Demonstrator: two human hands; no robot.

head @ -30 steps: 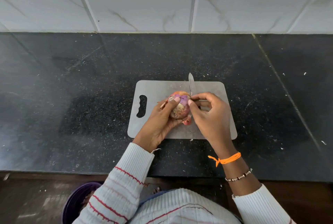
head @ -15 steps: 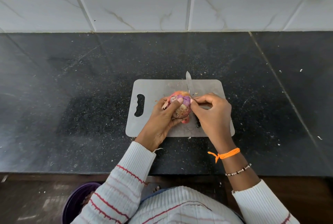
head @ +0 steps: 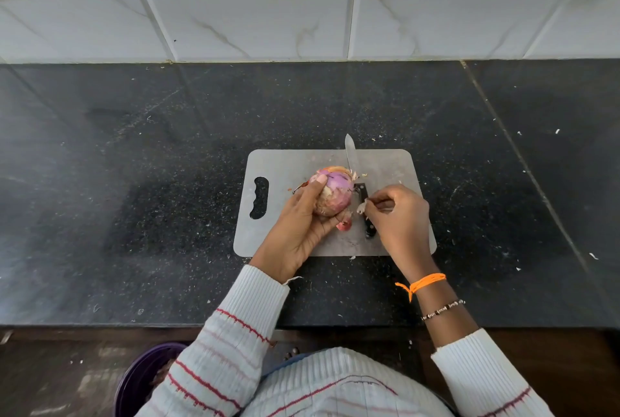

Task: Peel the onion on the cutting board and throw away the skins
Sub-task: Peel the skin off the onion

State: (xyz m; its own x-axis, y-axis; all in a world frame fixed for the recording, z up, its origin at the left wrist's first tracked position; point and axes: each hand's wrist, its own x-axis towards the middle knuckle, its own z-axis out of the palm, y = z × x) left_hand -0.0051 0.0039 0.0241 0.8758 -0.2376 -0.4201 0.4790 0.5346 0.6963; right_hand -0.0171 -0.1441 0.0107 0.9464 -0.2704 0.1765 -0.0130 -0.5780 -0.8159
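A partly peeled red onion (head: 335, 192), purple on top with dry brown skin lower down, is held over the grey cutting board (head: 285, 165). My left hand (head: 302, 222) grips it from below and the left, thumb on top. Just to the right, my right hand (head: 399, 215) pinches a small pale scrap of skin (head: 361, 207), a short gap from the onion. A loose reddish skin piece (head: 345, 224) lies on the board under the onion.
A knife lies on the board behind the onion, its blade (head: 350, 153) pointing away and its black handle (head: 367, 215) beside my right hand. A purple bin (head: 141, 379) stands on the floor at lower left, below the black counter's front edge (head: 100, 324).
My right hand has pulled away from the onion to the right with a scrap of skin. More purple flesh shows on top. The knife handle is now uncovered.
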